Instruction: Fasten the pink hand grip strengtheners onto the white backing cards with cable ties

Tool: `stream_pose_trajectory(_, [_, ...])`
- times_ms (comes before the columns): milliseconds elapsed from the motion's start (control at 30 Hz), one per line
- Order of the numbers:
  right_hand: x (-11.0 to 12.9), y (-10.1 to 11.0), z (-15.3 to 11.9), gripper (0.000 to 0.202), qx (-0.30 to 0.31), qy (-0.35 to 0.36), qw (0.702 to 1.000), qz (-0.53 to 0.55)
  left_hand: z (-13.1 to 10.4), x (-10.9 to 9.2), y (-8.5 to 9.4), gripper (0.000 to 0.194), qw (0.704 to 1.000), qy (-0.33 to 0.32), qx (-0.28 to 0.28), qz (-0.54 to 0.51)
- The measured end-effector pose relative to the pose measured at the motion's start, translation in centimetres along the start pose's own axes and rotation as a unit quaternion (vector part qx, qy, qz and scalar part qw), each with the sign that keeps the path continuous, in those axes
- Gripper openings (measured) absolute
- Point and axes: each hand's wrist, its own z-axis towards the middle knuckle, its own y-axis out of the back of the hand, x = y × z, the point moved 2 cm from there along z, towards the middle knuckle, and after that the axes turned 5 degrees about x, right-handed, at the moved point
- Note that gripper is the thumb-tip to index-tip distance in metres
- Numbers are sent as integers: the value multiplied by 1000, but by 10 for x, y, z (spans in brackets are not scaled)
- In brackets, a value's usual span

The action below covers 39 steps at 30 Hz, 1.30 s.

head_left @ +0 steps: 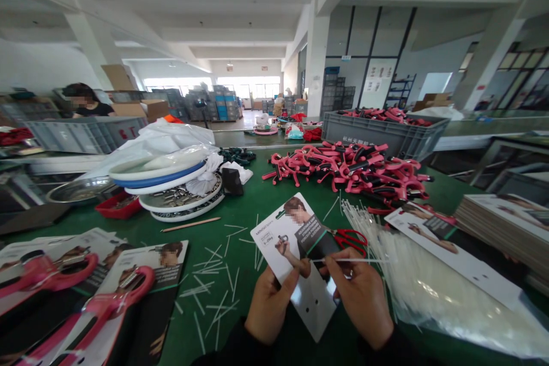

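Note:
A printed backing card (309,309) is tilted in front of me, with small holes punched in its lower part. My left hand (272,300) grips its left edge, the thumb lying on the printed face. In my right hand (358,294) a white cable tie (364,260) is pinched between thumb and fingers, its left end at the card's middle. Whether it passes through a hole cannot be made out. Beside that hand lies a clear bag of white cable ties (441,291). Red-handled scissors (354,238) rest just behind the card.
Pink hand grips (343,166) are heaped at the back, before a grey crate (377,131). Carded hand grips (115,303) lie at left, near cut tie pieces (214,263). Stacked round trays (180,200) and a card stack (506,229) flank the table. A person (88,100) sits far left.

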Motion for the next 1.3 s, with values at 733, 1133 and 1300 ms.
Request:
stream_pose_trajectory(733, [-14, -30, -1, 25, -94, 18, 995, 41, -4, 31, -17, 61, 968, 92, -128, -195])
stream_pose_trajectory(1133, [-15, -23, 0, 25, -50, 38, 997, -34, -3, 31, -20, 54, 951, 115, -131, -257])
stream_pose_trajectory(1300, [-15, -8, -5, 23, -4, 19, 1000, 2, 0, 24, -14, 25, 969, 100, -100, -204])
